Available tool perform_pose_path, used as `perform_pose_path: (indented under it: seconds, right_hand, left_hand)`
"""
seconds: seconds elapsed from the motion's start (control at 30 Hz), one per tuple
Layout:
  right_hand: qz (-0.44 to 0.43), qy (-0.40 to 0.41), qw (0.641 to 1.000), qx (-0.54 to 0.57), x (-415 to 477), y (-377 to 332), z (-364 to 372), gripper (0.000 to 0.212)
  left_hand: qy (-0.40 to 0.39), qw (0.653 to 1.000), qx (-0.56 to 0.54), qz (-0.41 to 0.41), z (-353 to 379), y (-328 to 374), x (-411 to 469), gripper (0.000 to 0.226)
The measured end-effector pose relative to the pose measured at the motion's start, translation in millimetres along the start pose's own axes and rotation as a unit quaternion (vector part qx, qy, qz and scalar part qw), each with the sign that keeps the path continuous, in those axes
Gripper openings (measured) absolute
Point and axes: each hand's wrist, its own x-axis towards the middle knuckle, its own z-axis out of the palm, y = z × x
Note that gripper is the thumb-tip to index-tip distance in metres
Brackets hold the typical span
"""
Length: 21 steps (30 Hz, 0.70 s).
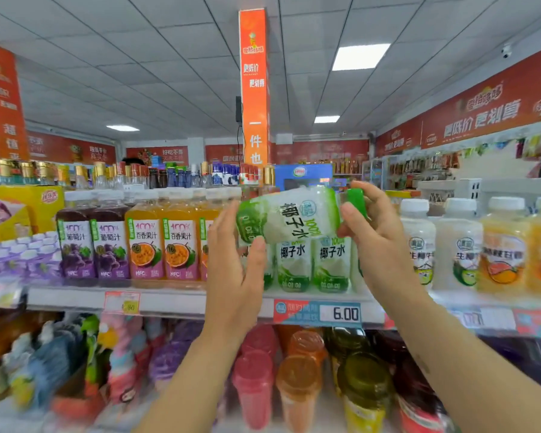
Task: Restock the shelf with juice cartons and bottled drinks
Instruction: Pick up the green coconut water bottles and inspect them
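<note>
so i've got this coconut water bottle [289, 215] lying sideways in the air, right in front of the top shelf [175, 300] and just above the row of same-label bottles [331, 264] it belongs with. green cap [356, 200] points to my right, base to my left.

what worries me: the bottle is horizontal and the slot needs it upright, so i have to swing it round in a tight spot. if i tip it too low, the base could clip the caps of the standing ones and knock them into each other, or into the passion fruit juice bottles [163, 245] next door. the wrapper looks slick too, so if my hold slips mid-turn it drops toward the cups [297, 379] on the lower shelf. i also can't tell from here how much of a gap is left in that row, so jamming it in could shove one off the back.

hands: my right hand [378, 232] is doing the real holding, fingers curled round the neck and cap end, thumb pressed on the shoulder of the bottle. my left hand [235, 267] is mostly flat, fingers straight up beside the base, with only the thumb [256, 248] tucked under the bottle as a prop. both forearms reach up from below, wrists about level with the shelf edge and the 6.00 price tag [341, 314].
</note>
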Motion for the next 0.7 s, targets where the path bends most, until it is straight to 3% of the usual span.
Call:
perform_pose_path:
  seconds: [0.13, 0.37, 0.43, 0.57, 0.7]
  right_hand:
    - [0.059, 0.000, 0.998, 0.031, -56, 26, -9, 0.029]
    - [0.196, -0.011, 0.979, 0.052, -134, 65, -39, 0.049]
    - [0.241, -0.024, 0.969, 0.042, -153, 75, -49, 0.049]
    - [0.321, -0.032, 0.946, -0.023, -184, 95, -64, 0.021]
    - [0.426, -0.024, 0.903, -0.056, -214, 111, -69, 0.031]
  left_hand:
    - [0.001, 0.989, -0.083, -0.119, -4, -13, -53, 0.043]
    - [-0.127, 0.944, -0.146, -0.267, -17, -27, -131, 0.036]
    - [-0.183, 0.914, -0.169, -0.320, -19, -31, -152, 0.038]
    - [-0.296, 0.813, -0.228, -0.445, -17, -42, -197, 0.047]
    - [-0.324, 0.732, -0.253, -0.543, -7, -41, -238, 0.052]
